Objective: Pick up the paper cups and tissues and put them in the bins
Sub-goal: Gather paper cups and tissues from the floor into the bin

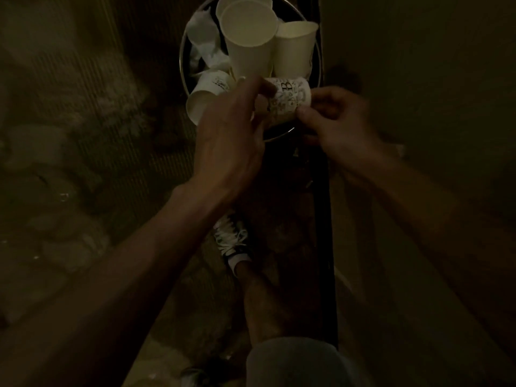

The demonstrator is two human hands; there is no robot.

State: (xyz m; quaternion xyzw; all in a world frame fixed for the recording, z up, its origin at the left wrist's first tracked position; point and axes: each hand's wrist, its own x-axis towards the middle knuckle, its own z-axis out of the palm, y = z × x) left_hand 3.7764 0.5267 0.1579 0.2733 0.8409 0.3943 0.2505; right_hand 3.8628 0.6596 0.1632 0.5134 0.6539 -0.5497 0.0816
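A round bin [280, 134] with a metal rim sits on the dim floor. In its left part lies a crumpled tissue [202, 37], and a toppled paper cup [202, 99] leans over its near-left rim. The left hand [231, 129] curls its fingers round one end of a printed paper cup [287, 99], held sideways over the bin's near edge. Behind it stand a tall plain cup [247, 37] and a second plain cup [294, 48]. The right hand [337, 121] pinches the printed cup's other end.
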